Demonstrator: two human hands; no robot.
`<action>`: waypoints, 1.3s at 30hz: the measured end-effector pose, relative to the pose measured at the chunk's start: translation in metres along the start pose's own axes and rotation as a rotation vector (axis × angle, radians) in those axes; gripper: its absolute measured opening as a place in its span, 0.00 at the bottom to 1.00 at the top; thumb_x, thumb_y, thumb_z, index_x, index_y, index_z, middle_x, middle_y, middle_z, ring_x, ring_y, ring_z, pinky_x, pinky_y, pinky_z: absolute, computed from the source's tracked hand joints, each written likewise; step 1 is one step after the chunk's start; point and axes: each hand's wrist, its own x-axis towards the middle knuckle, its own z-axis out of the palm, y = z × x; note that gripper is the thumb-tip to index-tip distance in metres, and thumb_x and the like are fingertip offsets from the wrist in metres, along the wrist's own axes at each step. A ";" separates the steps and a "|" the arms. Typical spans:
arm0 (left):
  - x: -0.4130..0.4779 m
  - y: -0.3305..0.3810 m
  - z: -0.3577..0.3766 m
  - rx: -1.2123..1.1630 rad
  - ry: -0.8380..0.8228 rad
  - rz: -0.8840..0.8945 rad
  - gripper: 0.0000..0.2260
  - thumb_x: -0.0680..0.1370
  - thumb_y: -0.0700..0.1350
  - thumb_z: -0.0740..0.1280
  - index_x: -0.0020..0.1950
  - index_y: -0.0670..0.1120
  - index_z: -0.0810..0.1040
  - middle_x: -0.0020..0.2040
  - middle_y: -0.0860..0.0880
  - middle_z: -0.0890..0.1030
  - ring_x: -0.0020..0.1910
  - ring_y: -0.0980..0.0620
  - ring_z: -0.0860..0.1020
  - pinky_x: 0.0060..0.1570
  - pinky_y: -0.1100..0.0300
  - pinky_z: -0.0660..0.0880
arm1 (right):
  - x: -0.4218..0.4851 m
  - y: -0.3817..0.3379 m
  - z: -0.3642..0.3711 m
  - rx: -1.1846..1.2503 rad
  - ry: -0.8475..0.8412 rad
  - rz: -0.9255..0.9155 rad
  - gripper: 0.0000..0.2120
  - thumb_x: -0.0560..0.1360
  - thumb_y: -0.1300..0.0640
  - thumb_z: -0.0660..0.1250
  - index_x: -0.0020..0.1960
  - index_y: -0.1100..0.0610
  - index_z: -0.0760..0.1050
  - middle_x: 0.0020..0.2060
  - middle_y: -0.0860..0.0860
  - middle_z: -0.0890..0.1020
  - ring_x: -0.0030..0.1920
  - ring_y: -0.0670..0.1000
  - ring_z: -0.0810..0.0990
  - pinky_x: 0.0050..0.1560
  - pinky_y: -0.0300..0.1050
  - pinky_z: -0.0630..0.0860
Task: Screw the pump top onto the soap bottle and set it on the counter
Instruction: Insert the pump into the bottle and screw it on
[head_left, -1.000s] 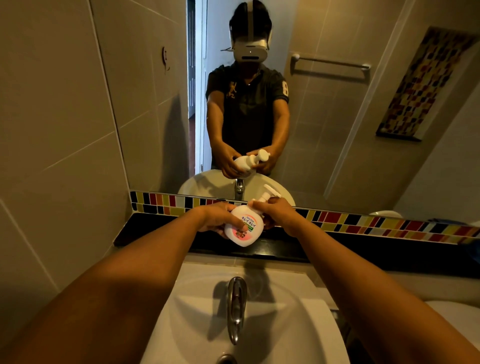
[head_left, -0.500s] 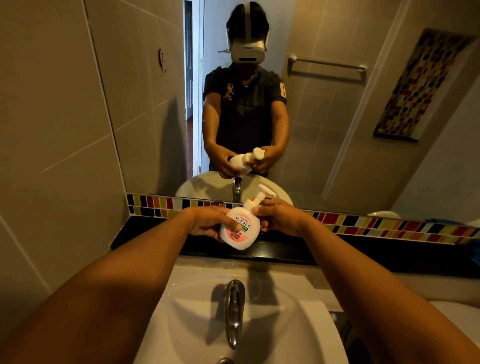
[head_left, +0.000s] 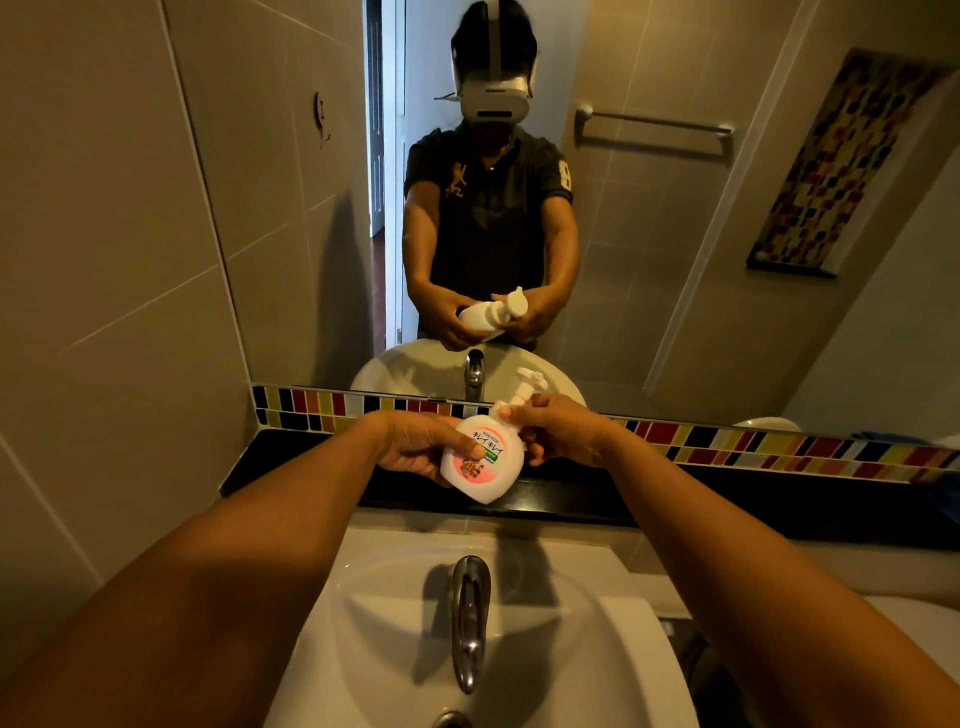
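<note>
A white soap bottle (head_left: 485, 465) with a pink and green label is held tilted in the air above the black counter ledge (head_left: 291, 457), its top leaning to the right. My left hand (head_left: 415, 447) wraps the bottle's body from the left, thumb across the label. The white pump top (head_left: 525, 387) sits on the bottle's neck, nozzle pointing up and right. My right hand (head_left: 558, 434) pinches the pump's collar, fingers curled around the neck. The mirror repeats the same grip.
A white basin (head_left: 613, 649) with a chrome tap (head_left: 467, 613) lies below the hands. Behind the ledge runs a strip of coloured tiles (head_left: 779, 447) under a wall mirror (head_left: 675, 234). Tiled wall on the left. A white rounded object shows at the lower right edge.
The bottle has come slightly down and nearer to me, still tilted. My right hand's fingers have shifted around the pump collar. My left hand keeps the same hold.
</note>
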 end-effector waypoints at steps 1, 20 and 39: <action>0.001 0.001 0.002 0.023 0.011 0.011 0.23 0.69 0.41 0.75 0.63 0.45 0.76 0.56 0.42 0.83 0.57 0.42 0.81 0.49 0.51 0.82 | 0.001 0.000 0.003 -0.054 0.056 -0.008 0.24 0.69 0.40 0.72 0.52 0.59 0.76 0.34 0.54 0.79 0.29 0.48 0.76 0.34 0.44 0.78; 0.013 0.002 -0.007 0.148 0.119 0.086 0.23 0.69 0.42 0.76 0.63 0.48 0.75 0.59 0.43 0.82 0.58 0.43 0.81 0.58 0.45 0.78 | 0.006 0.004 0.000 0.131 0.032 0.027 0.24 0.69 0.44 0.72 0.61 0.54 0.74 0.47 0.58 0.79 0.38 0.52 0.78 0.39 0.46 0.80; 0.012 0.003 -0.005 0.203 0.147 0.062 0.23 0.69 0.43 0.76 0.62 0.50 0.75 0.57 0.44 0.82 0.56 0.44 0.81 0.54 0.48 0.80 | -0.003 0.002 0.002 0.213 0.003 0.054 0.26 0.66 0.45 0.76 0.58 0.59 0.77 0.44 0.56 0.82 0.40 0.52 0.79 0.44 0.46 0.79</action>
